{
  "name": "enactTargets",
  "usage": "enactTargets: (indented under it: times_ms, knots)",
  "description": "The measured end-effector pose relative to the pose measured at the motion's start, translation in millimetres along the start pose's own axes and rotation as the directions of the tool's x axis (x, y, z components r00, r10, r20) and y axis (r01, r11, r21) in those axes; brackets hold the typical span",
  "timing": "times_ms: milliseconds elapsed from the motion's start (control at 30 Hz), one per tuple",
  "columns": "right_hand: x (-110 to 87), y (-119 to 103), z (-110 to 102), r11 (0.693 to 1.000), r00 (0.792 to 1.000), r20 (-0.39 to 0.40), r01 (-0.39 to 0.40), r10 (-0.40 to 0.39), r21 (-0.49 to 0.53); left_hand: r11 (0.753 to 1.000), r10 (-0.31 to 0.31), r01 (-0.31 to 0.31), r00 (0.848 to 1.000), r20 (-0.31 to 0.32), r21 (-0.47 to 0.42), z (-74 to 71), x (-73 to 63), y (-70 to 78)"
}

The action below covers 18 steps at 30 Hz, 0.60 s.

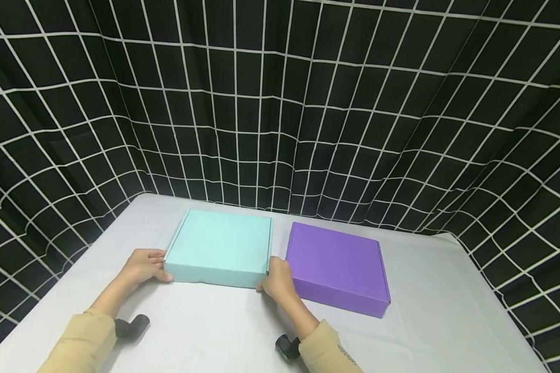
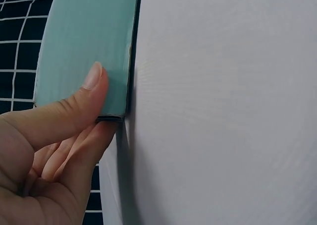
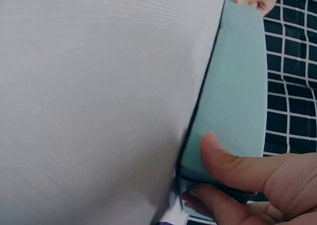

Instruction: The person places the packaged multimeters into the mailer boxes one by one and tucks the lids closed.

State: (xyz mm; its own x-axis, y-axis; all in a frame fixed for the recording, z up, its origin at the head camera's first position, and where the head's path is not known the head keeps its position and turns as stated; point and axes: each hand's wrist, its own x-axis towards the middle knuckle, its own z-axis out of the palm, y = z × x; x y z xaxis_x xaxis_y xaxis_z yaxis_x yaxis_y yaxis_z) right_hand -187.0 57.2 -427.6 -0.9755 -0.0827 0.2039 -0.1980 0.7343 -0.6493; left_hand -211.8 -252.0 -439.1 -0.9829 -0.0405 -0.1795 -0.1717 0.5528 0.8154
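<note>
A closed, flat mint-green cardboard box (image 1: 224,241) lies on the white table, its front side facing me. My left hand (image 1: 145,265) grips its left front corner; in the left wrist view the thumb (image 2: 93,84) presses on the front side and the fingers bend round the corner. On the right front corner, my right hand (image 1: 279,278) pinches the box, thumb on the front side in the right wrist view, with the other fingers (image 3: 218,202) round the end. To the right of that hand sits a closed purple cardboard box (image 1: 338,264), set slightly askew.
A white cloth covers the table (image 1: 205,326). Black curtains (image 1: 270,103) with a white grid stand behind and along both sides. Dark wrist-worn devices (image 1: 133,327) show at both sleeves. A narrow gap separates the two boxes.
</note>
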Motion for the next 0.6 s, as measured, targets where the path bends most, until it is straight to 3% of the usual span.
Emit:
enactTargets:
  times_ms: [200, 367, 500, 600]
  knots:
    - [1.8, 4, 8, 1.0, 1.0, 0.007, 0.013, -0.014, 0.013, 1.0, -0.001, 0.001, 1.0, -0.006, 0.014, 1.4, 4.7, -3.6]
    - [0.2, 5, 3, 0.998, 0.998, 0.068, -0.002, -0.002, 0.06, 0.998, 0.044, -0.044, 0.999, -0.003, 0.047, 2.3, 4.5, -9.1]
    - [-3.3, 8, -14, 0.985, 0.994, 0.106, -0.005, -0.013, 0.174, 0.987, 0.112, -0.115, 0.993, 0.029, 0.116, -1.1, 0.1, -8.9]
    - [-5.1, 14, -32, 0.971, 0.997, 0.066, 0.019, -0.035, 0.239, 0.965, 0.201, -0.202, 0.979, 0.023, 0.168, -6.2, -6.1, -4.7]
